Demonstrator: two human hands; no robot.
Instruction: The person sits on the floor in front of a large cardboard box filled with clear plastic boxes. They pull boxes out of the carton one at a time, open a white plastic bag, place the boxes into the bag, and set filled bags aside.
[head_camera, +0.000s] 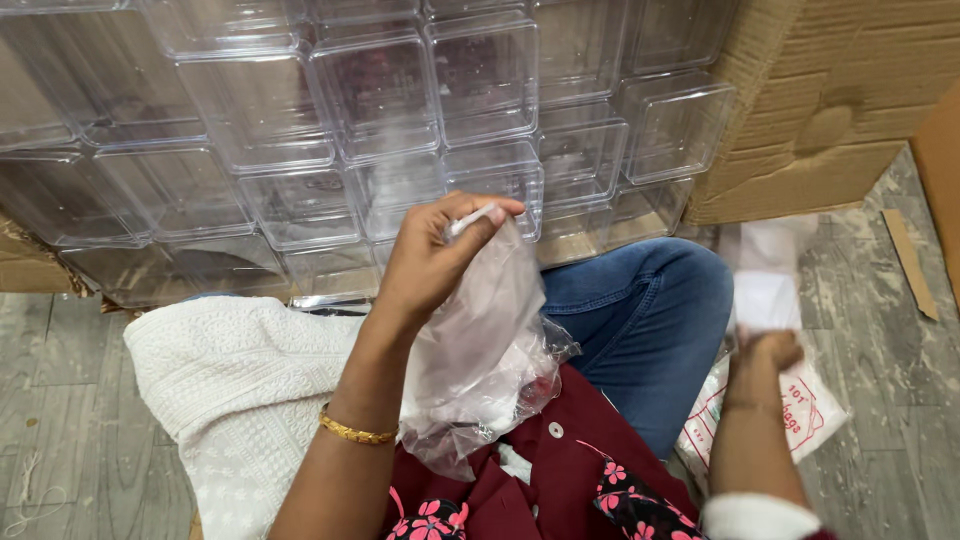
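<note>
Your left hand (430, 262) pinches a clear bag (480, 350) by its mouth, right hand (765, 352) closed on the bag pack (800, 405); next needs the mouth spread open

Soft, even light; faint glare on clear boxes (380, 110); right hand (765, 350) motion-blurred; shadows barely visible.

A grey, streaked plank floor (880, 330) lies underfoot. Stacked clear plastic boxes (380, 110) rise ahead, with a brown cardboard box (830, 90) just beside them. The light is soft and even.
</note>
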